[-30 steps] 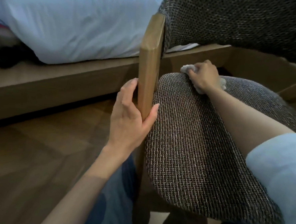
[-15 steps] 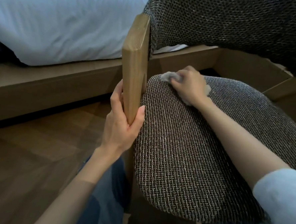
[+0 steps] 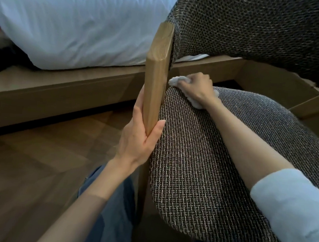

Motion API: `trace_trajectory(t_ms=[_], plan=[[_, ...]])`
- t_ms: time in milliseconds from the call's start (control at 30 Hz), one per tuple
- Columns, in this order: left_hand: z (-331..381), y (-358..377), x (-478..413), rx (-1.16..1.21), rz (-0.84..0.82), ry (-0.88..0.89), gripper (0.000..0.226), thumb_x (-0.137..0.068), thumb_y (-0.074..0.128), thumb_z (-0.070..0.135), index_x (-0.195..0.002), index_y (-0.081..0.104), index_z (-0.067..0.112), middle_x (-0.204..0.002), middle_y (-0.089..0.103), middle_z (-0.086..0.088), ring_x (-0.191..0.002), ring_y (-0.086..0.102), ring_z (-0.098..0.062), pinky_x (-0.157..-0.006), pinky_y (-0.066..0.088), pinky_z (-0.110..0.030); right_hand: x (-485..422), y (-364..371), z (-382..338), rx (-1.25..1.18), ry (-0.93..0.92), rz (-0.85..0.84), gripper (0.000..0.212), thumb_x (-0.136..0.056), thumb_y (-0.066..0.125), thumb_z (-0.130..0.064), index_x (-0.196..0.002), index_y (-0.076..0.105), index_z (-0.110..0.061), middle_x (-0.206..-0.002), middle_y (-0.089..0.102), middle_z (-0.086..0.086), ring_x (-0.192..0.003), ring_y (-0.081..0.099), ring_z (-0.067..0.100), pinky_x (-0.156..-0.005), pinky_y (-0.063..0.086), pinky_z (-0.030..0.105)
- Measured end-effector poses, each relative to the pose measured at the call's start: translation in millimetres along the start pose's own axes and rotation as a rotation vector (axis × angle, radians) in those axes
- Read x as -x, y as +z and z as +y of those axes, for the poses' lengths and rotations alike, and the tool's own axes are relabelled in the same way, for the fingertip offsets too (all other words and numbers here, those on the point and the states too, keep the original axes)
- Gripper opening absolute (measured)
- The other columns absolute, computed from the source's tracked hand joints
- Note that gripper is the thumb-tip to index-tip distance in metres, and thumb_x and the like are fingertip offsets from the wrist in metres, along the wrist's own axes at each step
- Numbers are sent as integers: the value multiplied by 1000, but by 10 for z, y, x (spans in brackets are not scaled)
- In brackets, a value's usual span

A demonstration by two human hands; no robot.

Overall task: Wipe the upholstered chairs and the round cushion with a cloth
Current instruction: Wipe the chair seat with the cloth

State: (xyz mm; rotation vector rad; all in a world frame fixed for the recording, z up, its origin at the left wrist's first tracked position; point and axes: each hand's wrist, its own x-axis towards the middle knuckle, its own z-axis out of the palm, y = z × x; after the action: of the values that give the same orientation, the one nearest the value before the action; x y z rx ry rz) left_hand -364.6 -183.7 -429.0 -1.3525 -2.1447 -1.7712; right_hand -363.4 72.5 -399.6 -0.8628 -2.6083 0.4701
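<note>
Both hands are busy. At left, the left hand (image 3: pixel 141 136) wraps thumb and fingers round the upright light-brown wooden chair post (image 3: pixel 156 77), steadying it. Further right, the right hand (image 3: pixel 196 87) clutches a crumpled white cloth (image 3: pixel 176 80), pressed on the far edge of the brown woven upholstered seat (image 3: pixel 208 161). Seat-wiping looks underway; the next move probably calls for strokes toward the near edge.
</note>
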Motion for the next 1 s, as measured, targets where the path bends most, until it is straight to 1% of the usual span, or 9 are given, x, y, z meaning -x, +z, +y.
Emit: trace_trajectory(t_ms=[167,300,367,433,533,700,833,900,1000], plan=[[12,-7,8,-5,-19,-5,73,-86,30,75,-142,0,39,-111,52,13,-80,55,6,-70,50,-17,487,-89,-234,-92,-156,-62,32,-87,61,-46,-84,75,-17,-81,72,0,-74,65,14,-69,53,35],[-15,-34,6,-12,-70,-13,88,-89,33,70,-149,10,9,-123,54,-2,-90,51,21,-74,43,-1,1127,-240,-340,-110,-247,-79,23,-87,64,-42,-89,76,-22,-96,64,-10,-79,59,5,-69,49,27],[-21,-41,-7,-10,-85,-23,89,-90,37,62,-147,14,-2,-124,56,-10,-89,53,14,-72,40,2,1499,-331,-393,-136,-284,-96,17,-85,66,-38,-94,75,-26,-97,61,-12,-79,58,3,-68,46,23],[-10,-45,-17,-5,-81,-24,86,-89,35,62,-148,11,4,-119,59,-14,-87,56,-2,-69,42,-2,1835,-423,-418,-166,-343,-141,19,-83,66,-37,-97,75,-27,-98,60,-11,-78,58,4,-66,48,22],[20,-59,-14,12,-61,11,79,-87,28,74,-146,-2,30,-92,58,12,-77,59,-2,-59,44,-8,2005,-484,-388,-192,-439,-183,24,-82,63,-40,-98,74,-26,-97,60,-11,-73,56,2,-63,46,14],[13,-59,-13,31,-76,9,77,-85,29,77,-144,-5,41,-125,56,-3,-83,56,11,-73,52,-28,1210,-356,-174,-62,-192,-16,32,-90,56,-43,-101,72,-17,-104,63,-4,-86,58,10,-73,51,28],[30,-61,-11,20,-58,13,75,-86,29,75,-143,-7,42,-121,55,4,-87,58,4,-79,56,-40,746,-302,-59,-10,-29,49,32,-91,57,-41,-83,73,-14,-86,67,-1,-76,62,18,-64,50,33],[33,-50,-17,24,-47,3,72,-86,30,74,-142,-6,45,-124,58,-3,-86,61,-1,-78,56,-41,839,-280,-151,-10,-45,34,33,-89,59,-41,-75,70,-12,-83,68,0,-72,62,16,-63,50,30],[8,-10,-12,24,-34,1,72,-87,31,73,-143,-4,42,-125,58,-10,-81,56,14,-72,52,-27,1320,-335,-314,-77,-154,-32,24,-87,65,-34,-80,74,-13,-90,67,-5,-74,61,7,-67,50,22]])
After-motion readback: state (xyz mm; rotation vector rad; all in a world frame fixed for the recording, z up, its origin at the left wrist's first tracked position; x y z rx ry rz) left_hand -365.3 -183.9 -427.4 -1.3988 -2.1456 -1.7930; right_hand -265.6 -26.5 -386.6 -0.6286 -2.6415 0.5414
